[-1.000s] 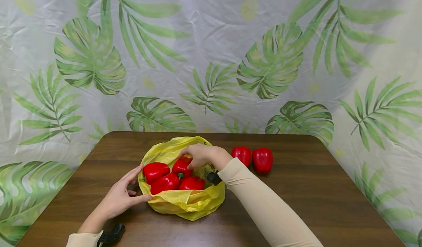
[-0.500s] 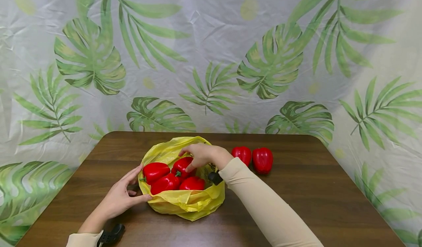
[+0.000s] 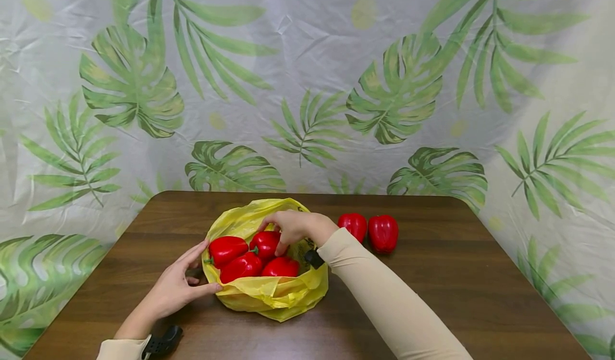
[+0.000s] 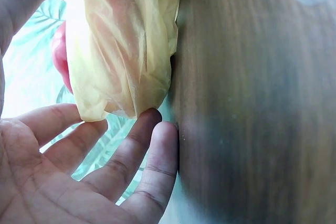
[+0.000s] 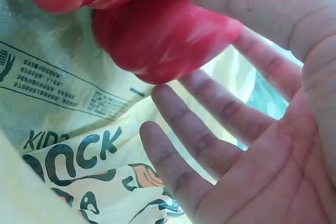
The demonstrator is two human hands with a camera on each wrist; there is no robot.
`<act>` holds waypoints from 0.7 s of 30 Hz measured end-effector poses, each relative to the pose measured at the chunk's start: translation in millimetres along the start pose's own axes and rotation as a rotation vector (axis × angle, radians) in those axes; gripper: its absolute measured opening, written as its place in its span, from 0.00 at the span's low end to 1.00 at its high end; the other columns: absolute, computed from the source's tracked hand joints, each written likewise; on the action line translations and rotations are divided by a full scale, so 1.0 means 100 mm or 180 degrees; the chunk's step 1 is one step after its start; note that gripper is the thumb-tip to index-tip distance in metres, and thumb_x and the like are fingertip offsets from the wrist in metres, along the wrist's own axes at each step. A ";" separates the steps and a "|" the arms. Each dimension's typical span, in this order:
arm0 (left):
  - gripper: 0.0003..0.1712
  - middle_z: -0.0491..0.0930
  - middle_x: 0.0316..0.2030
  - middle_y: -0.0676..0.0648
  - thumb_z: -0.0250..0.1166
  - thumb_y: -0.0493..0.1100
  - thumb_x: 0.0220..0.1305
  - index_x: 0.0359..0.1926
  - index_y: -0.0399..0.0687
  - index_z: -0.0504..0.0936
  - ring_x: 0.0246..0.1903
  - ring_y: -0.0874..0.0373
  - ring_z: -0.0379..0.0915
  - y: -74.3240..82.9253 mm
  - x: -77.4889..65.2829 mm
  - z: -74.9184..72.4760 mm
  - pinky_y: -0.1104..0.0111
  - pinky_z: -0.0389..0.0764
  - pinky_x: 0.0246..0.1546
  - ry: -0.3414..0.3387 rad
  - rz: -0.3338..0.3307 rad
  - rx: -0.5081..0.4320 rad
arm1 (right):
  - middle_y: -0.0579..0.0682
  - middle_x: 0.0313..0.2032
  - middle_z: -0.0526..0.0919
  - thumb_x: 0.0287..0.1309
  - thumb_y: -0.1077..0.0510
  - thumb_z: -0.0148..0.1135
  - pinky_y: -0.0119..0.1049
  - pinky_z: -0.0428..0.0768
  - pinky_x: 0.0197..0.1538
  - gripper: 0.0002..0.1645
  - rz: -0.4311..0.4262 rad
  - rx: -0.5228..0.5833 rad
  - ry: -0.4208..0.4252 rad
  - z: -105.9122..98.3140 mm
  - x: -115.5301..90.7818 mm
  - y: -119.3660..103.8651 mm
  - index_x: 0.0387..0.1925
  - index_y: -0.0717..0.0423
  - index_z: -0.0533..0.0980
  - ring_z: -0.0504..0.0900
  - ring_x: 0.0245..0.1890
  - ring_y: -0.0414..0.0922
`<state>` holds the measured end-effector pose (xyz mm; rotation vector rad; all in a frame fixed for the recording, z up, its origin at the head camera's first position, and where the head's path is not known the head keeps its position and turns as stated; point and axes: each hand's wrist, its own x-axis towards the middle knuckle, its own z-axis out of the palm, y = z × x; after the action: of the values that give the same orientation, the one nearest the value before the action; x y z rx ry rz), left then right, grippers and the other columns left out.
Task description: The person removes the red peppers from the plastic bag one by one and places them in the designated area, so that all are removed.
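In the head view, a yellow plastic bag (image 3: pixel 274 296) stands open-mouthed on the table with several red bell peppers (image 3: pixel 228 250) inside. My right hand (image 3: pixel 300 227) reaches into it and holds the back pepper (image 3: pixel 264 245) between thumb and fingers; its green stem points left. The right wrist view shows the thumb on one side of that pepper (image 5: pixel 163 35) and spread fingers along the other. Against the bag's left side, my left hand (image 3: pixel 175 285) rests its thumb and fingertips. In the left wrist view, those fingers touch the thin bag wall (image 4: pixel 126 51), only slightly bent.
Two more red peppers, a left one (image 3: pixel 353 225) and a right one (image 3: pixel 383 234), lie on the brown wooden table (image 3: pixel 447 285) right of the bag. A leaf-patterned cloth (image 3: pixel 307 71) hangs behind the table. Each wrist wears a black strap.
The back pepper has turned and shifted slightly in my right hand, its stem swinging from pointing toward me to pointing left. My left hand and the bag have stayed put.
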<state>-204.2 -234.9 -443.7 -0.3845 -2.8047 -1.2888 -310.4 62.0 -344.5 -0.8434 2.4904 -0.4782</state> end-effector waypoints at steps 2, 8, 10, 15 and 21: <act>0.62 0.61 0.81 0.33 0.84 0.54 0.57 0.84 0.44 0.60 0.62 0.39 0.77 0.00 0.00 0.00 0.74 0.86 0.44 0.0001 0.0000 -0.0001 | 0.55 0.61 0.83 0.57 0.61 0.81 0.41 0.82 0.63 0.39 0.0013 0.0005 0.0016 0.00 0.00 0.00 0.69 0.46 0.76 0.80 0.61 0.50; 0.62 0.61 0.81 0.33 0.84 0.53 0.56 0.84 0.43 0.61 0.62 0.38 0.78 0.00 0.00 0.00 0.73 0.86 0.44 0.0012 0.0028 -0.0012 | 0.58 0.66 0.81 0.58 0.59 0.81 0.44 0.81 0.66 0.37 -0.0011 -0.0012 0.0057 0.03 0.03 -0.01 0.67 0.50 0.74 0.79 0.65 0.52; 0.62 0.61 0.81 0.33 0.84 0.53 0.56 0.84 0.43 0.61 0.62 0.38 0.78 0.00 0.00 0.00 0.73 0.86 0.44 0.0012 0.0032 -0.0015 | 0.57 0.65 0.82 0.58 0.58 0.81 0.43 0.81 0.65 0.37 -0.0027 -0.0020 0.0062 0.05 0.05 -0.01 0.66 0.50 0.73 0.80 0.64 0.52; 0.62 0.61 0.81 0.33 0.84 0.54 0.56 0.84 0.43 0.61 0.61 0.39 0.78 -0.01 0.00 0.00 0.74 0.86 0.44 0.0009 0.0005 -0.0008 | 0.55 0.56 0.84 0.59 0.57 0.81 0.39 0.82 0.59 0.37 -0.0095 -0.0057 0.0040 0.07 0.07 -0.01 0.66 0.48 0.72 0.82 0.54 0.47; 0.62 0.61 0.81 0.33 0.84 0.54 0.56 0.84 0.43 0.61 0.61 0.39 0.78 -0.01 0.00 0.00 0.73 0.86 0.44 0.0009 0.0001 -0.0005 | 0.55 0.60 0.82 0.61 0.53 0.80 0.42 0.81 0.64 0.40 -0.0093 -0.0079 0.0062 0.09 0.04 -0.03 0.71 0.48 0.72 0.80 0.59 0.49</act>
<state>-204.6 -235.5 -443.9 -0.3827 -2.8014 -1.2904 -307.5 55.8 -352.1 -0.8899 2.5097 -0.4685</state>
